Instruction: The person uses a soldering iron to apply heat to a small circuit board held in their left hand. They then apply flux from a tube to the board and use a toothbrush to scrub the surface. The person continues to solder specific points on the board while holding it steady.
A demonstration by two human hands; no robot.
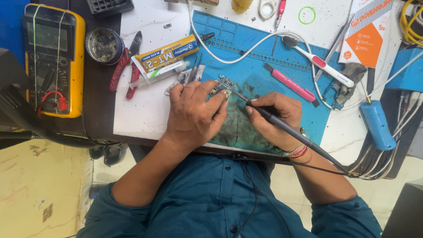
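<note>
Left hand (194, 115) pinches the small circuit board (224, 84) by its edges, thin, light, fragile; right hand (275, 118), at 3 o'clock, grips the soldering iron (282, 125) like a pen

Yellow glue box (166, 54), orange-white pack (368, 31), grey meter screen (46, 36)

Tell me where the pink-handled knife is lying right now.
In the head view, the pink-handled knife lies slantwise on the blue work mat, just beyond the right hand, between the small circuit board and the white toothbrush.
</note>
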